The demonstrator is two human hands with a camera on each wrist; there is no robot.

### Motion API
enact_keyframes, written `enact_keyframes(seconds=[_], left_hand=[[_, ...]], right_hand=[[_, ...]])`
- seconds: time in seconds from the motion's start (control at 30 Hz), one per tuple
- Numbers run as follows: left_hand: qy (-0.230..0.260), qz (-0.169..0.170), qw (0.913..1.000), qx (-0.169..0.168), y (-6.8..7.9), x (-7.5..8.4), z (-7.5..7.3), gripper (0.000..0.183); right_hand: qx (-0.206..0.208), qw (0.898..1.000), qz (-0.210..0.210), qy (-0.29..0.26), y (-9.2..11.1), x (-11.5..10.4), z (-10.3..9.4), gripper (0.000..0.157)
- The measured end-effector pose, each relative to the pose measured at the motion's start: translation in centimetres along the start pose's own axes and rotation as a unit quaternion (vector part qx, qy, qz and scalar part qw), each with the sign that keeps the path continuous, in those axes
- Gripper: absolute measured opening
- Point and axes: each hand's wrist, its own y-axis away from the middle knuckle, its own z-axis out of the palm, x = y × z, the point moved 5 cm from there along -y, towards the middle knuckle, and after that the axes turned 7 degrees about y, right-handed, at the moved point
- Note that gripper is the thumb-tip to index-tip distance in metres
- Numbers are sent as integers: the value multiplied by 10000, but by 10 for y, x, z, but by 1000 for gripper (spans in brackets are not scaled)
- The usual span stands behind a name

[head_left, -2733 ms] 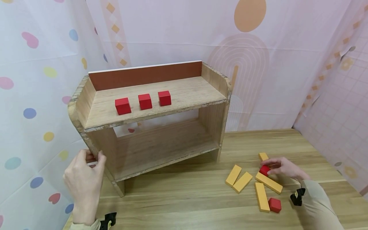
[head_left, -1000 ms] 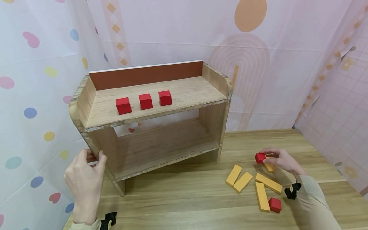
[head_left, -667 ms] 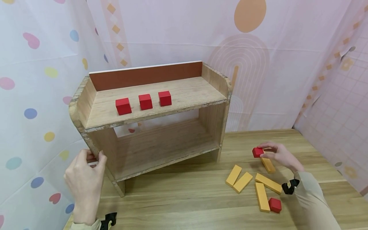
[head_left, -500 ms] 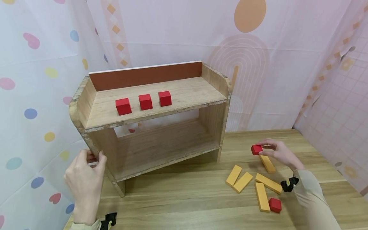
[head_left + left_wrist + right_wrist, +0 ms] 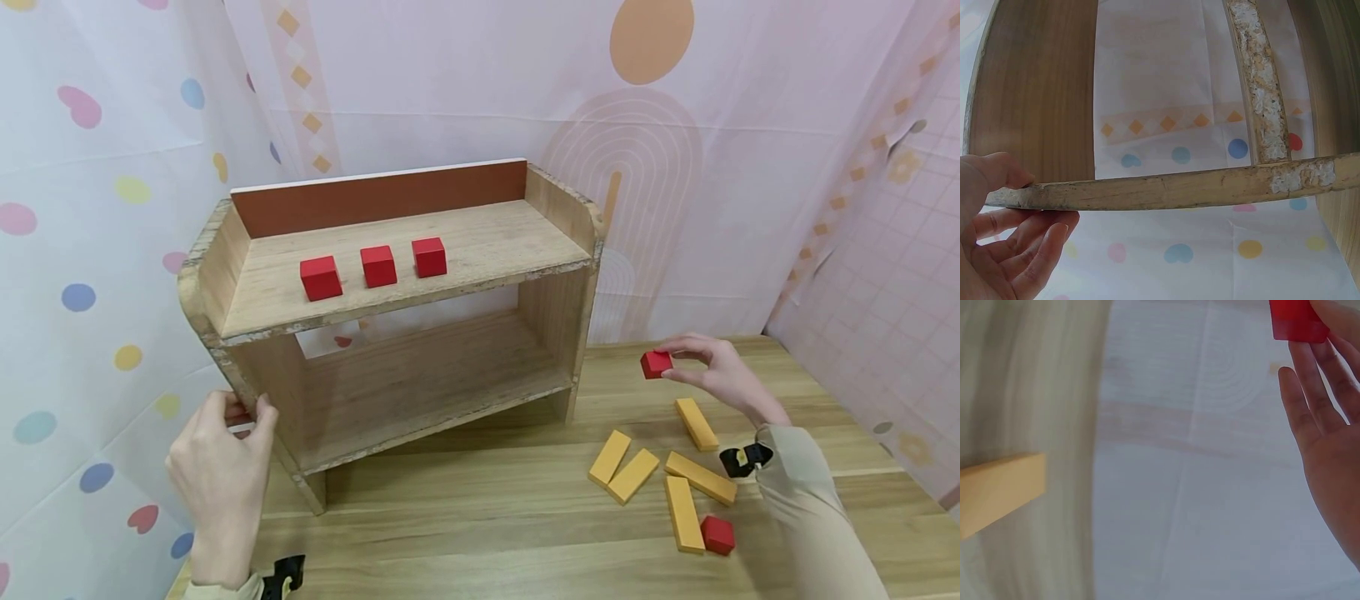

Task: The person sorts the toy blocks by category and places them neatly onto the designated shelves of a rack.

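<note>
A small wooden shelf (image 5: 420,354) stands on the left of the table. My left hand (image 5: 222,475) grips the front edge of its left side panel, thumb on the inner face and fingers outside, as the left wrist view shows. Three red cubes, a left one (image 5: 321,278), a middle one (image 5: 378,267) and a right one (image 5: 430,257), sit in a row on the top board. My right hand (image 5: 720,375) pinches another red cube (image 5: 656,364) between thumb and fingertips, above the table right of the shelf. The same held cube (image 5: 1297,320) appears in the right wrist view.
Several yellow blocks lie on the table (image 5: 525,517) at the right, among them a far one (image 5: 697,424) and a near one (image 5: 684,514). One more red cube (image 5: 717,535) touches the near block. Patterned curtains (image 5: 465,75) hang behind and at both sides.
My right hand has picked the red cube up from among the yellow blocks and carried it up, away from me and to the left. My left hand keeps its grip on the shelf.
</note>
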Motion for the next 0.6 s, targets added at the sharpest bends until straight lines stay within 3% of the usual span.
enact_keyframes(seconds=[0.23, 0.6], left_hand=[[-21, 15, 10000, 12, 0, 0, 0, 19], [-25, -20, 10000, -12, 0, 0, 0, 18]], right_hand=[[220, 9990, -264, 275, -14, -24, -6, 32], [819, 9895, -1186, 92, -36, -70, -13, 36]])
